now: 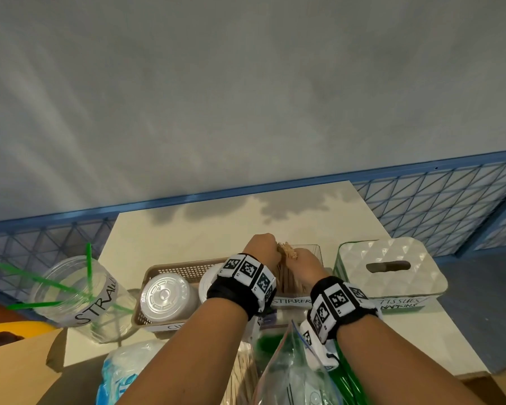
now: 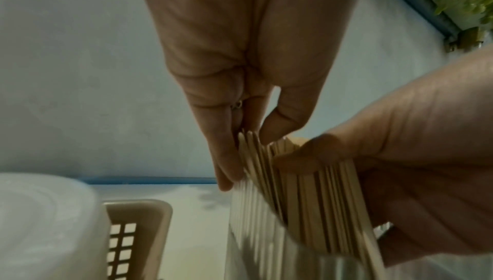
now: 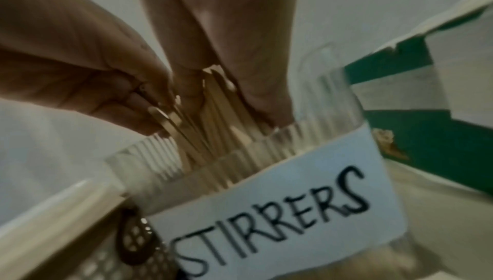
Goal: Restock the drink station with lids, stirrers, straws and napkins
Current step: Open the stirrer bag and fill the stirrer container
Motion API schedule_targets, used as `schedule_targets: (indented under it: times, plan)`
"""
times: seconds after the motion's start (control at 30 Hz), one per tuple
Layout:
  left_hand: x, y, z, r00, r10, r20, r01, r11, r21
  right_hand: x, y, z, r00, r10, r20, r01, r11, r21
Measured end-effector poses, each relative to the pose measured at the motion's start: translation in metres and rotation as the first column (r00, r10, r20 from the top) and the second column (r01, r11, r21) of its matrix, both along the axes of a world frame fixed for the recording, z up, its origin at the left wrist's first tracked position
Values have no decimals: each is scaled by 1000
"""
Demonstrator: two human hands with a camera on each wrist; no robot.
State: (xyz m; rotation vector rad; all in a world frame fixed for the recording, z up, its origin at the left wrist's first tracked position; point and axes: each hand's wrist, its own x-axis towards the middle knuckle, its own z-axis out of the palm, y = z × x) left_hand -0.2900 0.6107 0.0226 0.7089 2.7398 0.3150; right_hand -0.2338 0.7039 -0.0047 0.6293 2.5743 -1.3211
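Observation:
A bundle of wooden stirrers (image 1: 288, 254) stands in a clear ribbed container (image 1: 314, 252) labelled STIRRERS, at the middle of the cream table (image 1: 216, 226). My left hand (image 1: 276, 248) pinches the stirrers' tops from the left. In the left wrist view its fingers (image 2: 226, 158) and thumb close on the stirrers (image 2: 306, 200). My right hand (image 1: 294, 257) grips the bundle from the right, thumb across the sticks. The right wrist view shows the right hand (image 3: 229, 99) over the stirrers (image 3: 213, 120), with the container (image 3: 306, 141) and its label (image 3: 280, 221) below.
A clear cup (image 1: 79, 296) labelled STRAWS holds a few green straws at the left. A beige basket (image 1: 181, 270) holds stacked lids (image 1: 164, 296). A white tissue box (image 1: 392, 267) stands at the right. Plastic bags (image 1: 298, 372) and a cardboard box (image 1: 18, 372) lie near me.

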Motion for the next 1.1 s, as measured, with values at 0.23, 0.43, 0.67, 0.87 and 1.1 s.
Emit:
schedule_targets:
  times: [0.23,0.43,0.67,0.87,1.1]
  plan:
    - [9,1,2,1000,15,20,-16,999,43,2,-3,-2,973,-55,224,39,996,76]
    - [14,1,4,994,59,96,-72,988,139,2,-10,-3,976,-2,220,-12,998,62]
    - [18,7,4,980,119,158,-143,978,150,4,-8,-1,967,3,254,-31,994,106]
    - [21,3,1,988,108,112,-125,979,164,10,-7,9,966,67,250,-118,973,197]
    - [37,-7,34,988,152,-4,-141,922,361,31,3,46,999,8,31,-12,990,142]
